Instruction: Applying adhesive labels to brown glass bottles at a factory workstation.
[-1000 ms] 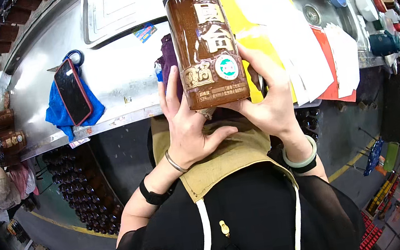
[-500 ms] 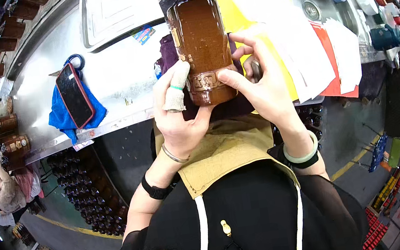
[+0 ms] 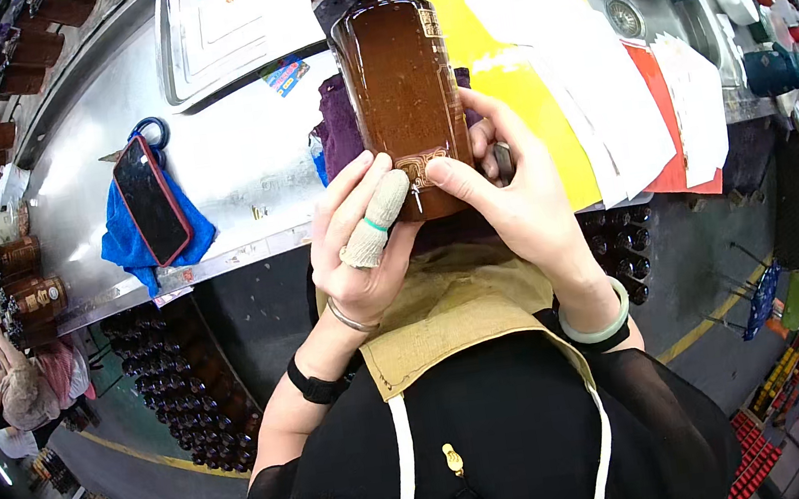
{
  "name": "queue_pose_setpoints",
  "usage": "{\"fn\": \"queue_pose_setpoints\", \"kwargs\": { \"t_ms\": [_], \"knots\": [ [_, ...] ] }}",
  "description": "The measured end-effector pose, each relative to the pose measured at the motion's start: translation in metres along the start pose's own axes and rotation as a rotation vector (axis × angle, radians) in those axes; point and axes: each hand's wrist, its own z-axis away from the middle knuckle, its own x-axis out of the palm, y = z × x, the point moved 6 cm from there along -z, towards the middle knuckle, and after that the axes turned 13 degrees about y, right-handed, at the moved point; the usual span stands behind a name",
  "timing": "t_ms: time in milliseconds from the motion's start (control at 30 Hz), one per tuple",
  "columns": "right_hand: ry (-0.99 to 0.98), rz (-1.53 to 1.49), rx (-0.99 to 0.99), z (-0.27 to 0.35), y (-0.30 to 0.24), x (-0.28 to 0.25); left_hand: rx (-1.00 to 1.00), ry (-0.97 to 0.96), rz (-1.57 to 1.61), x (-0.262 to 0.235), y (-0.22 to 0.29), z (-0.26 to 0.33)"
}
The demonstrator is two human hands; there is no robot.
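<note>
I hold a tall brown glass bottle upright in front of me with both hands, over the edge of a steel bench. My left hand cups its lower left side; one finger wears a beige cloth cot. My right hand wraps the lower right side, thumb pressed on the small patterned label at the bottom. The bottle's plain back side faces me, and its top is cut off by the picture edge.
A phone lies on a blue cloth at the left. A steel tray sits behind. Yellow, white and red sheets cover the bench right, beside a sink. Several dark bottles stand in crates below.
The bottle has been turned around in my hands: the large printed label that faced me a second ago is out of sight, and the plain brown side faces me.
</note>
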Motion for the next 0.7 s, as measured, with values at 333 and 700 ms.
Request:
{"fn": "queue_pose_setpoints", "kwargs": {
  "t_ms": [333,700],
  "knots": [
    [0.0,-0.051,0.007,-0.001,0.002,0.0,-0.007,-0.032,-0.001,0.001,0.0,-0.001],
    [-0.051,-0.248,0.075,-0.003,0.008,-0.031,0.149,-0.157,-0.241,0.007,0.011,-0.002]
  ]
}}
